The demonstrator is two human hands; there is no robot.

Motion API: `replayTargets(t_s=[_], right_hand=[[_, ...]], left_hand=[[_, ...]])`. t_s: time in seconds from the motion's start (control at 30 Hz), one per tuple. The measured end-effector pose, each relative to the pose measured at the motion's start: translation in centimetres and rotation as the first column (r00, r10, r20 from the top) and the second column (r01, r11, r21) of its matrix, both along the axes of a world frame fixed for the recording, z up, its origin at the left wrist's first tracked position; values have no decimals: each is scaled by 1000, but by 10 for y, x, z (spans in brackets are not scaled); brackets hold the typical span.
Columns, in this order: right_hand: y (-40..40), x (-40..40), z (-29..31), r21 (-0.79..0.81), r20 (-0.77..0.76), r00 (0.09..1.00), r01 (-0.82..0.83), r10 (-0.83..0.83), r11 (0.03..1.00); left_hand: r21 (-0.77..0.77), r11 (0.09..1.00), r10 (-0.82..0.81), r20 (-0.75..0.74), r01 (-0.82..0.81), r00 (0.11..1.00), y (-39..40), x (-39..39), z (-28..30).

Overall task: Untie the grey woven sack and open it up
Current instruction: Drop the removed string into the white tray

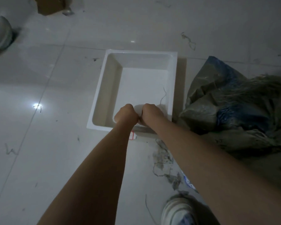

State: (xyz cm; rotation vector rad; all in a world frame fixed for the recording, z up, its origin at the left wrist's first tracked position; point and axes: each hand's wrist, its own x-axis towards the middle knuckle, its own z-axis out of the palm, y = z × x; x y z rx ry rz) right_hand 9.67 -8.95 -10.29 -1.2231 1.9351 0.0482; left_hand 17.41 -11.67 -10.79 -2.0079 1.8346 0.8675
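Observation:
The grey woven sack lies crumpled on the floor at the right, with blue patches and frayed fibres along its top. My left hand and my right hand are both closed into fists. They touch knuckle to knuckle over the near edge of a white tray, apart from the sack. A thin grey string curls up from my right fist over the tray. What lies inside my left fist is hidden.
Loose threads and fibre scraps litter the tiles between the tray and my shoe. Another shoe is at the far left, and a cardboard box stands at the top edge.

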Motion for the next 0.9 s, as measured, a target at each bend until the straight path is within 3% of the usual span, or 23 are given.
replayTargets(t_s=[0.13, 0.3, 0.4, 0.47, 0.6, 0.7, 0.8, 0.9], right_hand=[[6, -4, -10, 91, -92, 980, -170, 178, 981], [8, -10, 1, 119, -273, 849, -438, 453, 891], [7, -25, 23, 27, -372, 777, -537, 507, 843], [3, -45, 48, -107, -402, 788, -545, 466, 831], [5, -117, 104, -372, -396, 906, -305, 147, 877], [33, -191, 129, -389, -374, 922, -59, -99, 919], [83, -255, 131, -417, -328, 825, 310, -460, 854], [136, -292, 111, -306, -222, 657, 655, -721, 691]], left_hand=[[-3, 995, -95, 123, 96, 988, 3, 1, -5], [15, 973, -222, 341, 231, 914, 5, 0, 8], [56, 949, -302, 434, 309, 849, 6, -11, 26], [63, 944, -316, 448, 323, 836, 4, -25, 41], [-28, 940, -316, 310, 341, 897, 7, -66, 74], [-140, 938, -307, 95, 319, 947, 19, -112, 100], [-139, 942, -322, -113, 306, 940, 42, -165, 119], [-50, 907, -411, -315, 418, 855, 78, -211, 127]])
